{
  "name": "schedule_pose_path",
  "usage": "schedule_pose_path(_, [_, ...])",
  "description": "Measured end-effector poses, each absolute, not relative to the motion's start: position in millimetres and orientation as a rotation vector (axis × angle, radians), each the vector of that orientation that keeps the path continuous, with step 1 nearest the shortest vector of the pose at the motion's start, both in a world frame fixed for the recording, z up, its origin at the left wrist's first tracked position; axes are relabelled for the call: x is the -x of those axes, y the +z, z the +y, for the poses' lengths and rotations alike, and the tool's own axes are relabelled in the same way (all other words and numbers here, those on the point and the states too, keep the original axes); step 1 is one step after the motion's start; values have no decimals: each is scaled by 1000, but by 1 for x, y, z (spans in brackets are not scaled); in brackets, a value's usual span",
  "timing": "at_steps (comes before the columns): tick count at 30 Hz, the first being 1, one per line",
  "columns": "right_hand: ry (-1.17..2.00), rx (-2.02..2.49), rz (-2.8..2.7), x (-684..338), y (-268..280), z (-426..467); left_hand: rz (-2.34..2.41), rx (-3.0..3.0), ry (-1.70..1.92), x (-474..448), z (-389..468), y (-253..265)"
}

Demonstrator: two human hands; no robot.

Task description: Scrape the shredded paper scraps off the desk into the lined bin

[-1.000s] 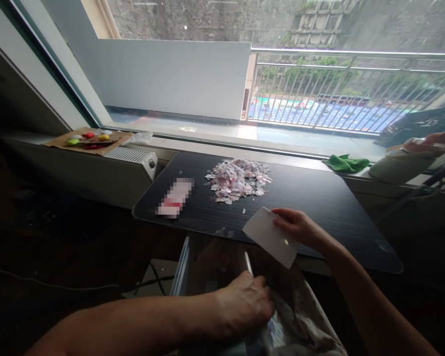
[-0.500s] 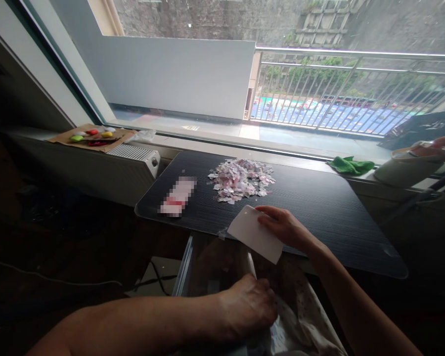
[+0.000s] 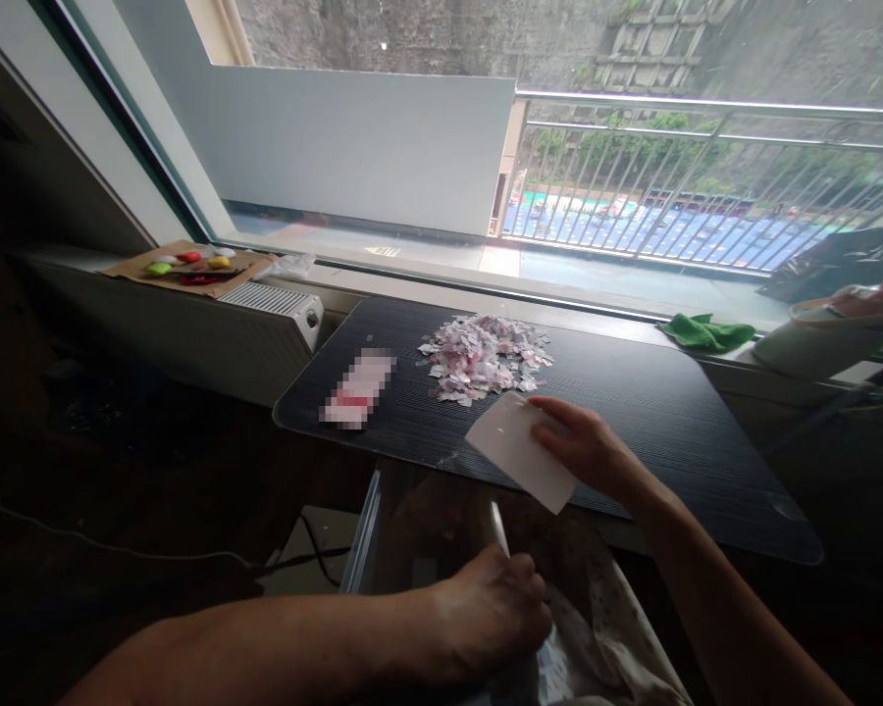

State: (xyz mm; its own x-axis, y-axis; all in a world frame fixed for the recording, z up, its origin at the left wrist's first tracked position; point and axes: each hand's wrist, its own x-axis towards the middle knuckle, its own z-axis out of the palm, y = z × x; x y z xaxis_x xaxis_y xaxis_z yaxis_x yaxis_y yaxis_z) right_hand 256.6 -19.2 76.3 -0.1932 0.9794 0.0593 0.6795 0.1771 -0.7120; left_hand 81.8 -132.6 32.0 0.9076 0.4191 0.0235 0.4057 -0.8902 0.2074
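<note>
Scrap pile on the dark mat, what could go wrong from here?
The scraps are loose and light; a fast sweep with the card in the right hand may scatter them off the mat. The bag held by the left hand sits below the edge; bits may miss it.

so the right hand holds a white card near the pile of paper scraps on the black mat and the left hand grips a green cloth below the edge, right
Not quite. The left hand grips a clear plastic bag, not a green cloth; the green cloth lies on the sill. The head view shows it. The right hand does hold the white card near the scraps on the black mat.
</note>
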Motion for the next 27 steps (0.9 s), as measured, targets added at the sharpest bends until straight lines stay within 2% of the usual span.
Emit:
schedule_pose_path(3, [466, 1575, -1955, -275, 84, -5, 616, -2878, 45, -79, -133, 36])
schedule_pose_path(6, [327, 1491, -2067, -276, 84, 5, 646, -2855, -31, -79, -132, 34])
schedule_pose_path(13, [326, 1488, -2212, -272, 75, -7, 782, -2794, -53, -67, -129, 27])
schedule_pose_path(22, [509, 1297, -2373, -296, 89, -88, 809, -2745, -78, -60, -122, 32])
schedule_pose_path(27, [352, 1298, -2258, -282, 81, -74, 805, -2735, -97, -61, -124, 33])
